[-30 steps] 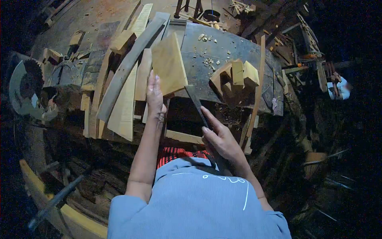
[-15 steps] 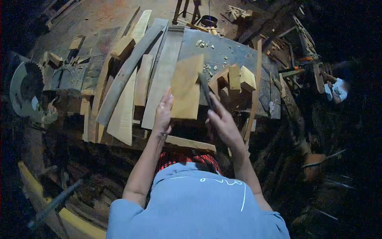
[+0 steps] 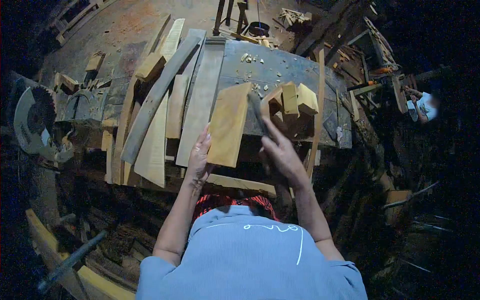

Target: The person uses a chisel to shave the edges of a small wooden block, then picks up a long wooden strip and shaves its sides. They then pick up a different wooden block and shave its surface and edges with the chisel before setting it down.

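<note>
My left hand (image 3: 198,155) grips the left edge of a short yellowish wooden board (image 3: 229,127), which is held tilted over the bench's near edge. In my right hand (image 3: 281,152) is a long, dark, flat-bladed tool (image 3: 256,111), its fingers closed around the lower end. The tool lies along the board's upper right side; blur hides whether the two touch and what kind of tool it is. Just beyond the tool stand several wood blocks (image 3: 290,98).
Several long planks (image 3: 204,95) lie on the dark bench (image 3: 295,66), left of the board. Wood chips (image 3: 250,58) are scattered on top. A circular saw blade (image 3: 42,112) is at far left. Another person (image 3: 426,107) is at far right.
The board has tipped and now appears narrower, its lower end closer to me. My left hand has moved slightly down and left with it. The dark tool stays beside the board's right edge.
</note>
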